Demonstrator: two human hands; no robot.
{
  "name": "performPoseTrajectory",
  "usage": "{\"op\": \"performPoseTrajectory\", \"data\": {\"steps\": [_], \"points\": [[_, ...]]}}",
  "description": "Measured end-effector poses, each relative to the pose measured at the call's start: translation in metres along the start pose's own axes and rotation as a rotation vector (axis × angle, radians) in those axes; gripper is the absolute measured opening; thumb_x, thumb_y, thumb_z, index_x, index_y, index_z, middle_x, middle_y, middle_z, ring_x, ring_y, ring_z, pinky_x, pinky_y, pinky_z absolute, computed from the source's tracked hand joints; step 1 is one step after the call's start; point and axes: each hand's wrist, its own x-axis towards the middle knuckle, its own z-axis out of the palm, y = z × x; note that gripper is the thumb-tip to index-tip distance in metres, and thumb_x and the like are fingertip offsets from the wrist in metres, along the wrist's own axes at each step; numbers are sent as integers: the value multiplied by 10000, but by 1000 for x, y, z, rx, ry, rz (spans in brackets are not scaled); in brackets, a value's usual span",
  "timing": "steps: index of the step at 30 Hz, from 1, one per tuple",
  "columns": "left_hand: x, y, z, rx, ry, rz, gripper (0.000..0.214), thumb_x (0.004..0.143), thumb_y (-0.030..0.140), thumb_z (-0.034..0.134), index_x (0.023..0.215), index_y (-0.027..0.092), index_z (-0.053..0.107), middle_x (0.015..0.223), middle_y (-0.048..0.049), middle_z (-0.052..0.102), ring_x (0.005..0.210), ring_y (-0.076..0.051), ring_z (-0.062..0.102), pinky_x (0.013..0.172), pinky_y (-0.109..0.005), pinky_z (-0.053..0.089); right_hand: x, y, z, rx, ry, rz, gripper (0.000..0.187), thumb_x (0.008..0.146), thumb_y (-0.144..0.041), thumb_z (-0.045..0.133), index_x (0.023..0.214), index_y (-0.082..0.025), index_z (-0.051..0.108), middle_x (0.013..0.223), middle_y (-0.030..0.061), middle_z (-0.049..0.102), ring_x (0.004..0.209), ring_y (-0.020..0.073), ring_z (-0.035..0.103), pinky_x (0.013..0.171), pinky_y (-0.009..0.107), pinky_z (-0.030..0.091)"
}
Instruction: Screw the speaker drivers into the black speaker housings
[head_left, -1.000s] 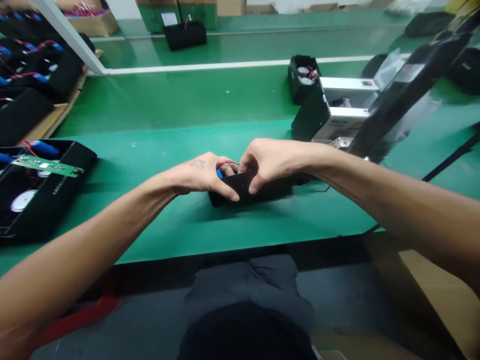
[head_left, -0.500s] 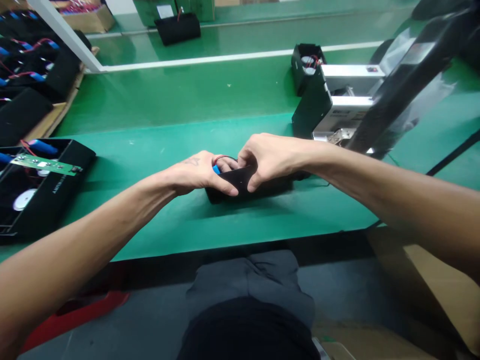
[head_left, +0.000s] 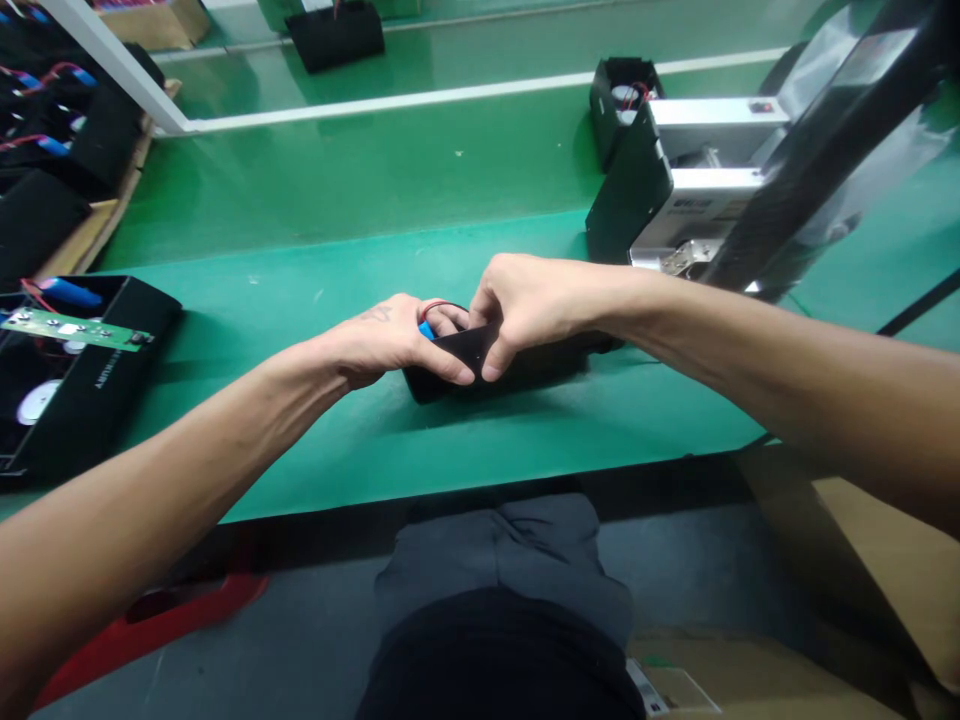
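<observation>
A black open-topped casing (head_left: 525, 370) lies on the green bench in front of me. My left hand (head_left: 409, 340) is closed over its near wall at the left, thumb outside and fingers inside. Beside those fingers a blue cylinder (head_left: 427, 329) and red and black wires show in part. My right hand (head_left: 517, 310) grips the same wall just to the right, its thumb outside and its fingertips hidden inside. The two thumbs point at each other with a small gap between them. What the fingers touch inside the casing cannot be seen.
At the left stands another black casing (head_left: 120, 350) with a green circuit board (head_left: 75, 328) across it. More black casings (head_left: 45, 210) fill a cardboard tray behind. A metal machine (head_left: 697, 200) and a small black box (head_left: 619, 110) stand at the right. The bench edge (head_left: 450, 500) is near me.
The view has shifted slightly, so background things sit a little higher. Both hands keep hold of the casing wall, and the right fingers and thumb have moved slightly.
</observation>
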Motion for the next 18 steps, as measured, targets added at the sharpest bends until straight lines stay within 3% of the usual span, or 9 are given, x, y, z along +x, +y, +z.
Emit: {"op": "performPoseTrajectory", "data": {"steps": [7, 18], "points": [[0, 1, -1, 80, 2, -12, 298, 568, 376, 900, 777, 218, 759, 1019, 2, 772, 923, -192, 679, 791, -301, 479, -5, -11, 0, -15, 37, 46, 240, 624, -339, 907, 732, -187, 757, 618, 10, 586, 673, 192, 562, 562, 318, 337], [2, 3, 0, 26, 5, -32, 286, 529, 368, 901, 610, 194, 689, 1060, -8, 758, 905, -197, 666, 792, -317, 478, 3, -7, 0, 62, 34, 100, 313, 568, -351, 952, 667, -192, 702, 588, -10, 486, 677, 184, 516, 564, 312, 297]]}}
